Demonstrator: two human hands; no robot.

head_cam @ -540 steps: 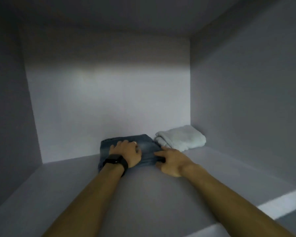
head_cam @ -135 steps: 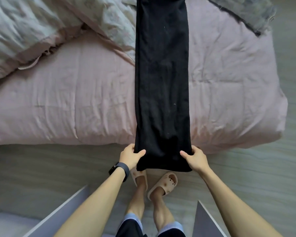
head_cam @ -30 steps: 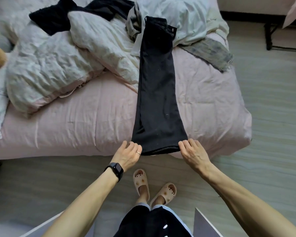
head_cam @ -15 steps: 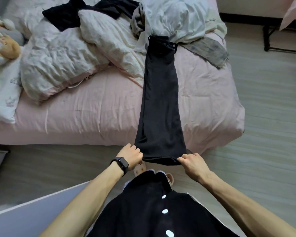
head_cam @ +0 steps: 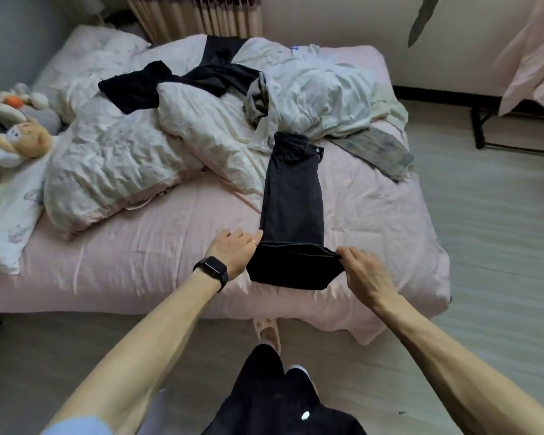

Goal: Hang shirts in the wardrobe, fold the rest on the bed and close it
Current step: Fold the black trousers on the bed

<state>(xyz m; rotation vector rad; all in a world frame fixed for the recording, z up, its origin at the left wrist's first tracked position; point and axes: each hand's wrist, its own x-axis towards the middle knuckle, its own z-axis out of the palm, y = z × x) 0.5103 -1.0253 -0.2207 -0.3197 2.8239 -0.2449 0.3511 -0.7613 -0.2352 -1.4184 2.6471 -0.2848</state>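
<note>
The black trousers point(head_cam: 292, 196) lie lengthwise on the pink bed point(head_cam: 139, 252). The waistband is at the far end, against a heap of pale shirts point(head_cam: 321, 95). The hem end is turned back over the legs near the foot of the bed, making a short doubled flap between the 2 hands.

The right hand point(head_cam: 363, 274) pinches the flap's right corner with curled fingertips. The left hand point(head_cam: 233, 255), which has a watch point(head_cam: 212, 269) on its wrist, touches the left corner. Its fingers are fairly straight and its thumb is hidden, so whether it grips the cloth or only rests against it cannot be told.

Half a second ago both hands were clenched on the hem, which hung over the foot of the bed above the floor, with the legs laid out at full length. Now the hem is up on the mattress and folded back.

A crumpled quilt point(head_cam: 117, 164) lies to the left of the trousers, and a grey cloth point(head_cam: 377, 152) lies to their right.
</note>
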